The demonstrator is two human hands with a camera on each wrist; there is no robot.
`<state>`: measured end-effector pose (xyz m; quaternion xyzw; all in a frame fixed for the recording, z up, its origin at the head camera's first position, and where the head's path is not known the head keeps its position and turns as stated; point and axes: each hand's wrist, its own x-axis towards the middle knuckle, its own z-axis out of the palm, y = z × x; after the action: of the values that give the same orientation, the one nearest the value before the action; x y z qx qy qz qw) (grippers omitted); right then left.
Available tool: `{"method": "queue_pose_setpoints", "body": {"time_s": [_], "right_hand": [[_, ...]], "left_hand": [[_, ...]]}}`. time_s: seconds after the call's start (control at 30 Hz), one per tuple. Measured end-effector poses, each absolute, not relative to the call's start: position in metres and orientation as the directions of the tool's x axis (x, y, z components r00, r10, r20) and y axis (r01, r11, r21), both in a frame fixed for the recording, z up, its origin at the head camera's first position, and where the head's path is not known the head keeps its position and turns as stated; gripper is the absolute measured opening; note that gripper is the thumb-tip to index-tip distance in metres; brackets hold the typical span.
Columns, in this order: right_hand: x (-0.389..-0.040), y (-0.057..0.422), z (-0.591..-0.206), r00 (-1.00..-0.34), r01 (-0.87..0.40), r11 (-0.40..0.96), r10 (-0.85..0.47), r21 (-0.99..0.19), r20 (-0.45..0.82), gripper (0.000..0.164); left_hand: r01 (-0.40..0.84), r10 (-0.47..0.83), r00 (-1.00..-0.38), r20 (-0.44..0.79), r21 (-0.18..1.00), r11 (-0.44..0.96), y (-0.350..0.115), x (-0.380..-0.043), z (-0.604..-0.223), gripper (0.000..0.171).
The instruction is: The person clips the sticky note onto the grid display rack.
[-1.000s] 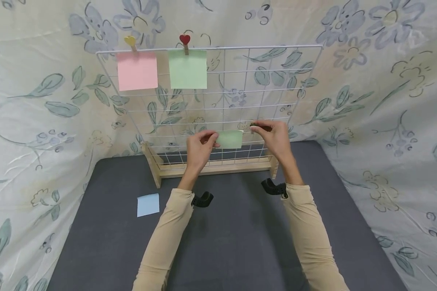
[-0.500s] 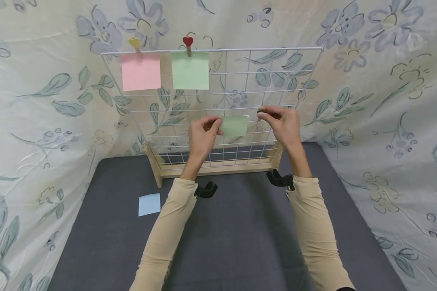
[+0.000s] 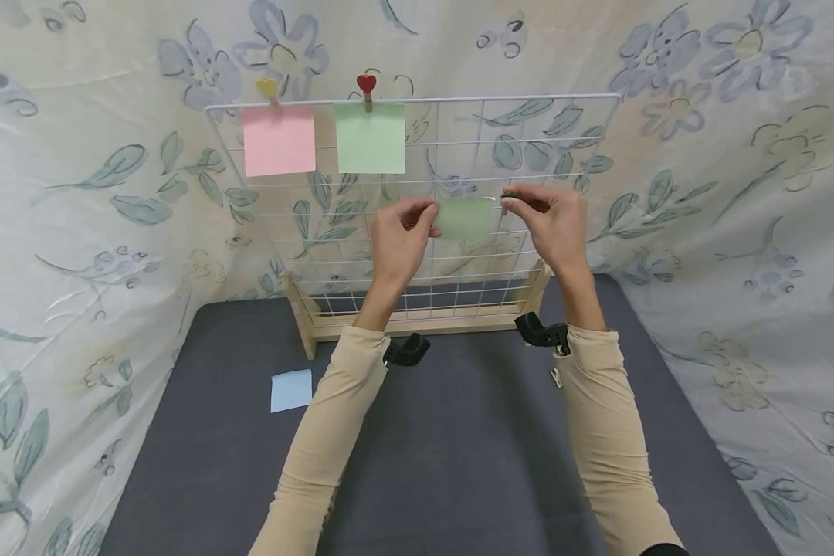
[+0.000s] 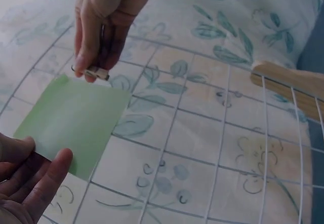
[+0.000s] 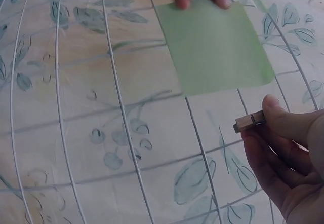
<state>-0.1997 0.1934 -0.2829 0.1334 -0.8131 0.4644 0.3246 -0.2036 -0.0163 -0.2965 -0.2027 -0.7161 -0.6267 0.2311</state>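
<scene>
My left hand (image 3: 400,238) pinches a light green square of paper (image 3: 464,218) by its left edge, in front of the white wire grid (image 3: 514,179). The left wrist view shows the thumb and fingers on one side of the sheet (image 4: 76,125). To the right, my right hand (image 3: 554,224) pinches a small wooden clothespin (image 5: 249,121) between thumb and fingertips, a short way off the paper's free edge. Along the grid's top wire hang a pink paper (image 3: 279,141) under a yellow heart clothespin (image 3: 267,88) and another green paper (image 3: 370,139) under a red heart clothespin (image 3: 367,90).
A light blue paper (image 3: 291,391) lies on the dark tabletop (image 3: 445,448) at the left. Near the right sleeve lies another small clothespin (image 3: 557,378), partly hidden. The grid stands in a wooden base (image 3: 417,323) before a flowered cloth (image 3: 750,232).
Both hands have risen together along the grid and shifted slightly right, carrying the green paper and the clothespin upward. A clothespin on the table has come into view beside the right sleeve.
</scene>
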Motion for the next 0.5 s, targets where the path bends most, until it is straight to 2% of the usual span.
{"method": "queue_pose_setpoints", "body": {"time_s": [0.27,0.5], "right_hand": [[-0.201,0.195,-0.277,-0.748,-0.487,0.585,0.104,-0.649,0.655,0.019],[-0.202,0.194,-0.263,-0.699,-0.53,0.59,0.104,-0.61,0.708,0.018]], "left_hand": [[0.626,0.003,-0.776,0.631,0.77,0.121,-0.014,-0.202,-0.278,0.015],[0.618,0.003,-0.781,0.624,0.774,0.139,-0.013,-0.2,-0.268,0.015]]}}
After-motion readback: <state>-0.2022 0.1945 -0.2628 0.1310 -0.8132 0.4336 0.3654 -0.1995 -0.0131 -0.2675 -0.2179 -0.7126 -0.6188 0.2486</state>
